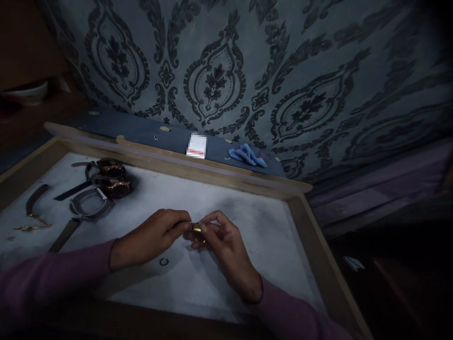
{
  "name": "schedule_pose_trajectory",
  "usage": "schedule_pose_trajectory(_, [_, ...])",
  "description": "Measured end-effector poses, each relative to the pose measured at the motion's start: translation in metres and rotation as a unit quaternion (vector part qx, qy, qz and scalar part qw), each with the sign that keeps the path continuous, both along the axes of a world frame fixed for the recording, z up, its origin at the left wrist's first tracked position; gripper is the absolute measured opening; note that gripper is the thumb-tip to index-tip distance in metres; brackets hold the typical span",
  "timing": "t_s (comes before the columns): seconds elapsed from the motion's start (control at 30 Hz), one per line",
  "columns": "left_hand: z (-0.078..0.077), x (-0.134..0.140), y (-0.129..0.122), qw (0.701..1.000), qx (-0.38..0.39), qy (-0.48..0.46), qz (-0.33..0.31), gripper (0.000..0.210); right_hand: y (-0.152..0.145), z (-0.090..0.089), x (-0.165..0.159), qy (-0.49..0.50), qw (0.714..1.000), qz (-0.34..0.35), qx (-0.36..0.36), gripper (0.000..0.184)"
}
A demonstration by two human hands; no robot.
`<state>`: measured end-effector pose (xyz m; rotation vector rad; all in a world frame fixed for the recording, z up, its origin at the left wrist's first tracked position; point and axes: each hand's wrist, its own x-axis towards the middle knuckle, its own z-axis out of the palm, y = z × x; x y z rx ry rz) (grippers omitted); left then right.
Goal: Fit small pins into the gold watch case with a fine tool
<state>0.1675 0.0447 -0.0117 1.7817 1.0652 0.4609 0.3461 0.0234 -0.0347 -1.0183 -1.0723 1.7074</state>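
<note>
Over the middle of the shallow wooden tray (307, 222), my two hands meet at a small, shiny gold watch case (198, 232). My right hand (226, 250) pinches it between thumb and fingers from the right. My left hand (152, 238) is closed, with its thumb and forefinger pressed at the case's left edge; whether a small part sits between those fingertips is too dark to see. A small black ring (163, 261) with a gap lies on the white surface below my left hand.
Watches with brown-gold cases (115, 177) lie at the tray's left, near a grey strap loop (92, 205), a flat strap (65, 234) and a dark strap piece (35, 198). Beyond the raised back edge are a white packet (197, 145) and a blue cloth (247, 155), before a patterned wall.
</note>
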Motion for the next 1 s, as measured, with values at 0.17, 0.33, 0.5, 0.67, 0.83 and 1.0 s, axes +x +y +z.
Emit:
schedule_pose_trajectory(0.17, [0.001, -0.002, 0.000, 1.000, -0.014, -0.018, -0.010, 0.025, 0.000, 0.001, 0.000, -0.011, 1.000, -0.002, 0.011, 0.022])
schedule_pose_trajectory(0.33, [0.001, 0.000, 0.000, 0.999, -0.021, -0.033, -0.009, 0.024, 0.000, 0.000, 0.000, -0.010, 1.000, -0.001, 0.017, 0.021])
schedule_pose_trajectory(0.5, [-0.001, -0.001, 0.002, 0.999, -0.021, -0.036, -0.017, 0.025, 0.000, 0.001, 0.000, -0.013, 1.000, 0.005, 0.003, 0.022])
schedule_pose_trajectory(0.67, [-0.003, -0.004, 0.005, 0.999, -0.005, -0.018, -0.029, 0.026, 0.000, 0.002, 0.001, -0.025, 1.000, 0.007, -0.007, 0.022])
schedule_pose_trajectory(0.83, [-0.003, -0.008, 0.009, 0.999, 0.021, 0.010, -0.045, 0.029, 0.000, 0.002, 0.001, -0.026, 1.000, 0.011, -0.003, 0.022])
schedule_pose_trajectory(1.0, [-0.001, -0.014, 0.012, 0.996, 0.028, 0.006, -0.081, 0.029, 0.002, 0.003, 0.003, -0.028, 0.999, 0.034, 0.002, 0.020])
